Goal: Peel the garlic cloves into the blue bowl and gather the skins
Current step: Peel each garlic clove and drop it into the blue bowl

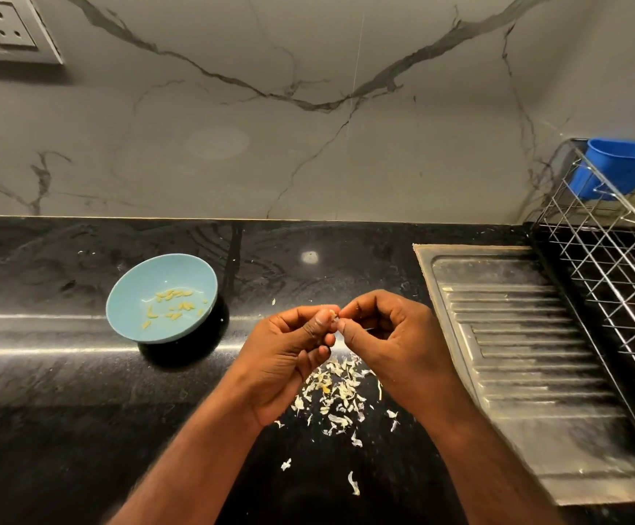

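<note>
My left hand (289,354) and right hand (388,335) meet above the glossy black stone table (62,392). Each grip is narrow, fingertips pinching one small pale clove (333,315) between them. Papery white skins (337,395) lie in a loose scattered heap on the table just under my hands. To the left, well apart, sits the round, smooth pale-blue bowl (126,282), holding a few yellowish peeled cloves (174,297). A ribbed steel drainboard (516,335) lies to the right, beside a wire rack (611,267).

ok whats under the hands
A loose pile of skins on the counter. The left hand and right hand, pinching a clove between them, cover the pile's far edge, so its full extent is hidden.
</note>
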